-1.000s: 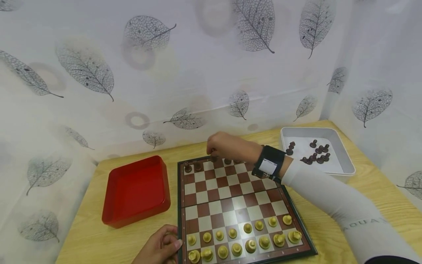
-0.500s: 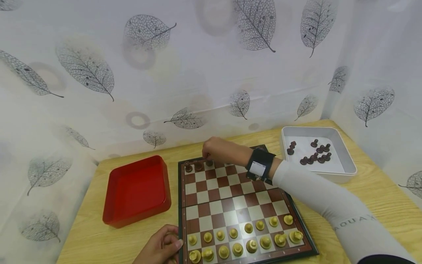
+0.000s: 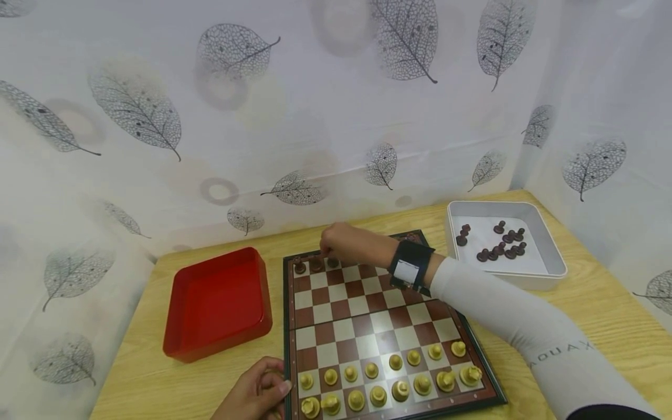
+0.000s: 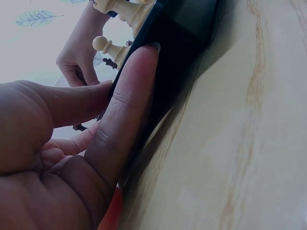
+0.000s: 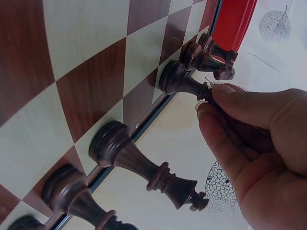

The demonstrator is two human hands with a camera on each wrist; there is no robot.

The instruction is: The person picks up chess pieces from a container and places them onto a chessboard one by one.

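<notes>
A brown and cream chessboard (image 3: 367,315) lies on the wooden table. My right hand (image 3: 328,252) reaches to its far row and pinches the top of a dark piece (image 5: 182,81) that stands on the third square from the left. Two dark pieces (image 3: 307,265) stand just left of it, and a taller dark piece (image 5: 144,165) stands to its right. My left hand (image 3: 278,388) holds the board's near left edge, one finger (image 4: 127,105) lying along the dark rim. Light pieces (image 3: 378,379) fill the two near rows.
A red tray (image 3: 217,300) sits left of the board. At the back right stands a white tray (image 3: 546,245) with several dark pieces (image 3: 499,245) lying in it. A leaf-patterned curtain closes off the table's far and right sides.
My right hand has moved a little left along the far row and lowered, with the dark piece now standing on its square. The left hand has stayed put.
</notes>
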